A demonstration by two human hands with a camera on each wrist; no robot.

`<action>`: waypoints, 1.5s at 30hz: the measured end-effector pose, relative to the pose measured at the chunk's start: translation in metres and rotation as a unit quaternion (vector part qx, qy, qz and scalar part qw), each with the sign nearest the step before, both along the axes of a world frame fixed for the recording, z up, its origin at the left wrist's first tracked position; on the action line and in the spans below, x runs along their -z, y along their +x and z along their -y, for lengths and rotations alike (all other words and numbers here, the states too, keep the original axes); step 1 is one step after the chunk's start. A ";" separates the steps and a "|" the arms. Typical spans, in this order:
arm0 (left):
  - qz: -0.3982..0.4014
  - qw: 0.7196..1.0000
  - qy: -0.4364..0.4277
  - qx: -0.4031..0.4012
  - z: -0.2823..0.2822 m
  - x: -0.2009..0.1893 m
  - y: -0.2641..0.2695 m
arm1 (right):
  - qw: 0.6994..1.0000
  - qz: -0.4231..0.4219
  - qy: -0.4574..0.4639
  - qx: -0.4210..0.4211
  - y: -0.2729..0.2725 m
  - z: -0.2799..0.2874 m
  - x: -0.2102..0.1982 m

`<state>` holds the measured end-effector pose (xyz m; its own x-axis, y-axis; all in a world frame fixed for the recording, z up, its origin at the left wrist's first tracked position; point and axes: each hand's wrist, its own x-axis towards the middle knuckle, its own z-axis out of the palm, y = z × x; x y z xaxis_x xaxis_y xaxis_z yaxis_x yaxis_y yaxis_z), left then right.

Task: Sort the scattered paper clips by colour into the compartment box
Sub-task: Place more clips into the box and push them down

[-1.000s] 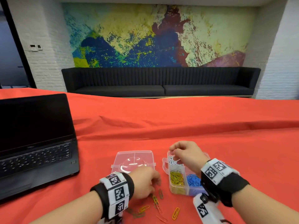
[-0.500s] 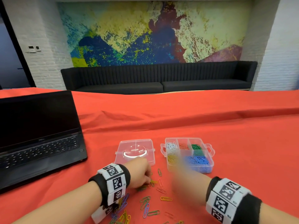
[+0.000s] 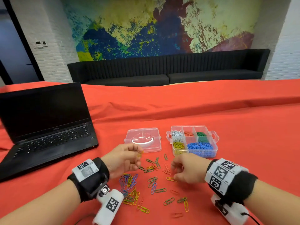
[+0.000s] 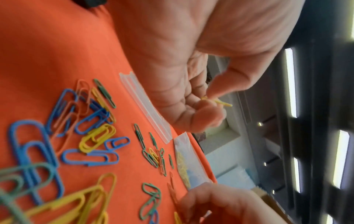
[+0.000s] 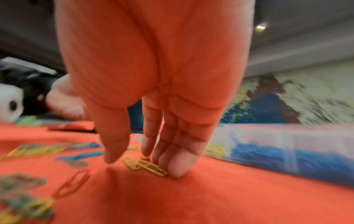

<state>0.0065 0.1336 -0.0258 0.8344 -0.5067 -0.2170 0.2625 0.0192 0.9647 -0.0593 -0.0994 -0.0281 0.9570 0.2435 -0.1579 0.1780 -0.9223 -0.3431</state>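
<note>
Two large items flank your work area on the red cloth (image 3: 227, 127): an open laptop (image 3: 45, 127) at far left, and beyond the clips the clear lid (image 3: 143, 139) lying just left of the compartment box (image 3: 193, 140). That box holds white, red, green, yellow and blue clips in separate cells. Loose paper clips (image 3: 129, 184) lie scattered between your wrists, near the box but apart from it. Your left hand (image 3: 123, 161) pinches a yellow clip (image 4: 220, 102) above the cloth. Your right hand (image 3: 188, 171) reaches down with fingers extended, fingertips (image 5: 176, 169) touching a yellow pair (image 5: 145, 166) on the cloth, not yet gripped.
</note>
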 end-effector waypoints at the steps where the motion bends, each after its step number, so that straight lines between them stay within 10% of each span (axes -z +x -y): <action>1: -0.036 0.999 -0.032 0.009 -0.005 0.000 -0.002 | 0.999 0.011 -0.021 -0.021 0.001 -0.006 0.001; 6: -0.142 0.986 -0.051 0.067 -0.020 -0.009 -0.020 | 0.997 0.018 -0.065 -0.039 0.001 -0.021 0.004; 9: 0.020 0.976 0.186 0.113 -0.019 -0.005 -0.033 | 0.997 0.004 -0.072 -0.035 -0.005 -0.015 0.001; 12: 0.290 0.823 0.440 0.212 -0.018 0.003 -0.046 | 0.992 -0.100 0.068 0.042 -0.014 0.003 0.004; 15: 0.372 0.755 0.479 0.250 -0.011 0.003 -0.061 | 0.838 -0.244 0.453 0.184 -0.028 0.019 0.004; 17: 0.387 0.751 0.464 0.266 0.001 0.003 -0.072 | 0.768 -0.273 0.528 0.239 -0.035 0.026 0.003; 19: 0.401 0.738 0.451 0.302 0.015 0.004 -0.082 | 0.807 -0.272 0.463 0.245 -0.041 0.022 0.002; 23: 0.440 0.686 0.482 0.323 0.028 0.005 -0.094 | 0.977 -0.152 0.071 0.135 -0.057 0.002 0.001; 26: 0.447 0.664 0.505 0.323 0.023 0.003 -0.095 | 0.992 -0.051 -0.071 0.096 -0.061 -0.010 0.004; 28: 0.408 0.690 0.504 0.320 0.014 0.002 -0.090 | 0.992 -0.030 -0.088 0.085 -0.061 -0.014 0.008; 31: 0.238 0.847 0.392 0.268 -0.010 0.002 -0.074 | 0.991 -0.044 -0.105 0.076 -0.062 -0.011 0.007; 34: -0.064 0.975 0.090 0.191 -0.036 -0.002 -0.063 | 0.989 -0.095 -0.093 0.070 -0.065 -0.010 0.001; 37: -0.182 0.965 -0.113 0.149 -0.049 0.000 -0.056 | 0.989 -0.115 -0.066 0.063 -0.067 -0.012 0.001; 40: -0.187 0.964 -0.132 0.135 -0.046 0.000 -0.058 | 0.994 -0.071 -0.062 0.060 -0.065 -0.014 0.004; 43: -0.109 0.987 0.050 0.106 -0.033 0.002 -0.066 | 0.995 -0.048 -0.077 0.029 -0.066 -0.012 0.002; 45: 0.097 0.951 0.263 0.128 -0.022 0.004 -0.072 | 0.994 -0.048 -0.101 0.011 -0.067 -0.011 0.003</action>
<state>-0.0659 0.1555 -0.0303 0.7490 -0.5619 -0.3510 0.0099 -0.5202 0.8540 -0.1261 -0.0884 -0.0306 0.9402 0.1761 -0.2916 0.1319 -0.9774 -0.1650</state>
